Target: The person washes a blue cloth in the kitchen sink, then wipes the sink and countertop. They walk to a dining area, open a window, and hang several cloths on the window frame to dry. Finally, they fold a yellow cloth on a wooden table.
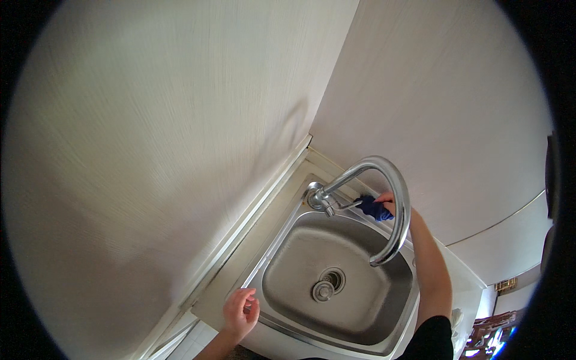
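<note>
My right hand [387, 202] reaches behind the curved spout of a chrome faucet [398, 189] and grips a dark blue cloth [374, 209]. The bunched cloth lies on the sink's rim, close to the faucet's lever. Part of that hand is hidden by the spout. With fingers loosely curled and nothing in them, my left hand [242, 312] is at the near left corner of the stainless steel sink [292, 270]. Inside the basin, a round metal drain strainer [323, 291] sits tilted, partly over the drain hole [334, 277].
Pale walls meet at the corner behind the faucet, and a light countertop ledge [270, 234] runs along the left wall. A whitish crumpled item [456, 317] lies on the counter to the right, beyond my right arm.
</note>
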A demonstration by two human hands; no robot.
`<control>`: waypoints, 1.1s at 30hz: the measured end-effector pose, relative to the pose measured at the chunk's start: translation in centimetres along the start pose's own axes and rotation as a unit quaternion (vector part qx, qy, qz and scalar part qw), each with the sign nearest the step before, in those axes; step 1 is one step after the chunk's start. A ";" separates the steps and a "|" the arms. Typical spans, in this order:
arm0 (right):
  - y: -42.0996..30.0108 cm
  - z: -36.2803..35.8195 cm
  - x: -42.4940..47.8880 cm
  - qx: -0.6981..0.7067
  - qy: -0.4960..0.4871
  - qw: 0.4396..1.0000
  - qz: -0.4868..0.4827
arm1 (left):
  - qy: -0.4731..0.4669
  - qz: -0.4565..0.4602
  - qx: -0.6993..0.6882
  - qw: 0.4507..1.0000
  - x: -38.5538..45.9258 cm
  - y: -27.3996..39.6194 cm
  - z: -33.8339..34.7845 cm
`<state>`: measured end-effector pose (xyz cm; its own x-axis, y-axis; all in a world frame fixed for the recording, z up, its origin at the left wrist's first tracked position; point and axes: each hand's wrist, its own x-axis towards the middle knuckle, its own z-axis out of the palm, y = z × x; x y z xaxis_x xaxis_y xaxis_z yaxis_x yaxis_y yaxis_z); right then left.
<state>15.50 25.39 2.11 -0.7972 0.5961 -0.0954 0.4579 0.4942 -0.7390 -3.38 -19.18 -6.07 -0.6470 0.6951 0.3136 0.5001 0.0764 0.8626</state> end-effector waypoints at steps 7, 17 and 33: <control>1.8 14.1 -1.6 0.046 0.233 0.971 0.009 | -0.028 0.005 0.024 0.999 0.1 0.3 0.0; 0.8 13.8 -1.6 -0.426 0.175 0.877 -0.135 | -0.047 0.039 0.069 0.996 0.3 0.8 -0.3; -3.9 10.9 -0.4 -0.172 0.193 0.963 0.078 | -0.018 0.022 0.041 0.999 0.2 0.9 -0.2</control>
<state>9.74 16.33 -2.23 -0.5337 0.8375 0.1174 0.7161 0.5214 -0.4640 -3.18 -19.07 -5.16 -0.6035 0.7240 0.3340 0.5736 0.1032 0.8126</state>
